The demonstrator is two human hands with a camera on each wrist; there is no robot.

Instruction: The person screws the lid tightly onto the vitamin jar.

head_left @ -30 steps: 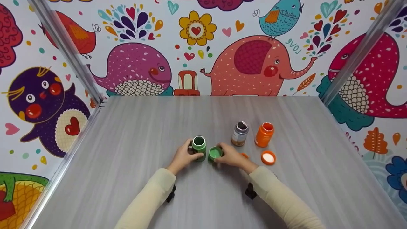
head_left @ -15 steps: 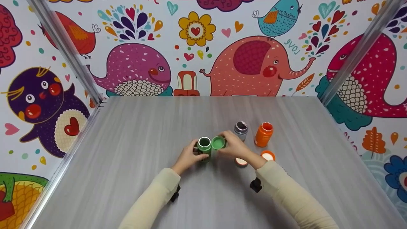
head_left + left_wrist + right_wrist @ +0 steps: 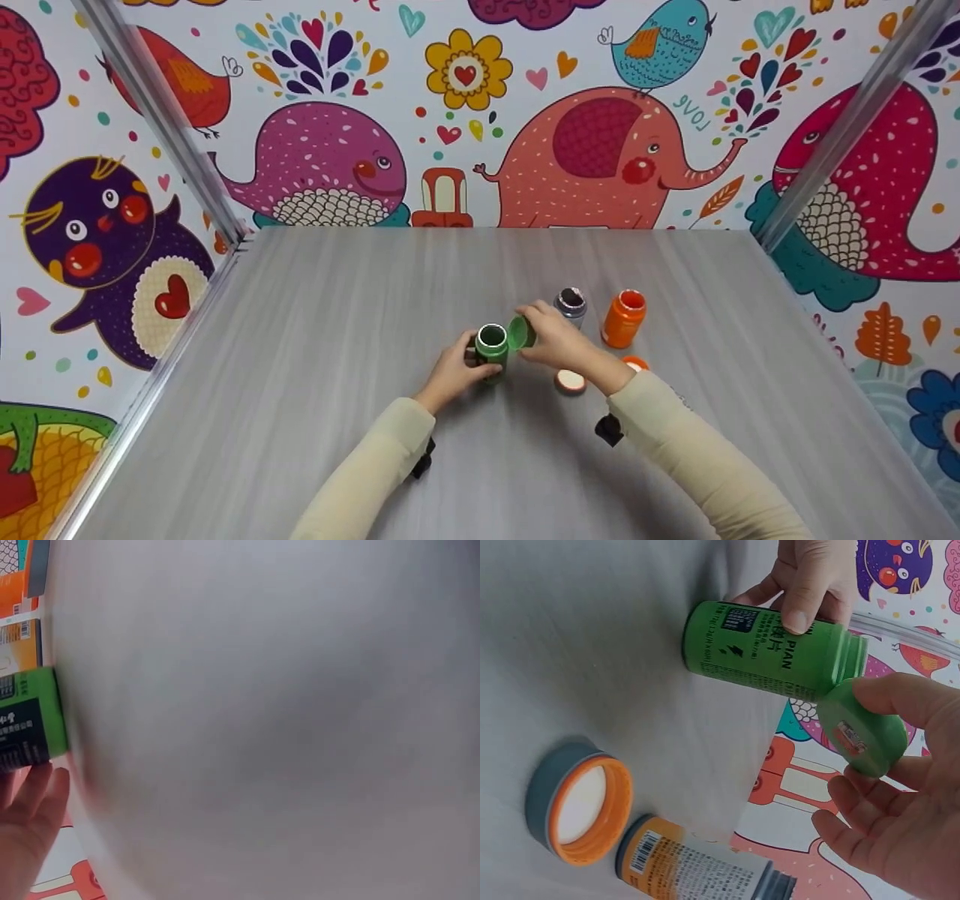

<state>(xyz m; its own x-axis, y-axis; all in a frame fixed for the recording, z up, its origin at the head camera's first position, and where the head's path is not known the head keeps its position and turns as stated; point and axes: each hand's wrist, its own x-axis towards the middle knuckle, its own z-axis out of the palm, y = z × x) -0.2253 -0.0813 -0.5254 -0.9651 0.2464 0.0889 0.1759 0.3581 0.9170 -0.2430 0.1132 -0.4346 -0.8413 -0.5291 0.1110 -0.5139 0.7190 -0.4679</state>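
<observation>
My left hand [image 3: 454,373] grips an open-mouthed green bottle [image 3: 493,356] from its left side, the thumb across the front. The bottle stands upright, and its dark printed label [image 3: 21,731] shows in the left wrist view. Between the thumb and fingers of my right hand [image 3: 559,345] is a green screw cap [image 3: 519,333], tilted on its side, its hollow facing the bottle. In the right wrist view the cap [image 3: 859,733] overlaps the edge of the bottle's neck; whether they touch I cannot tell.
Behind my right hand stands an uncapped grey bottle [image 3: 571,303], partly hidden. To its right is an uncapped orange bottle [image 3: 624,319]. A grey cap with an orange inner ring [image 3: 547,799] lies hollow up near my right wrist; an orange cap [image 3: 636,363] is half hidden behind it.
The green bottle and left hand have shifted slightly right. My right hand has raised the green cap beside the bottle's mouth and tipped it from facing up to sideways.
</observation>
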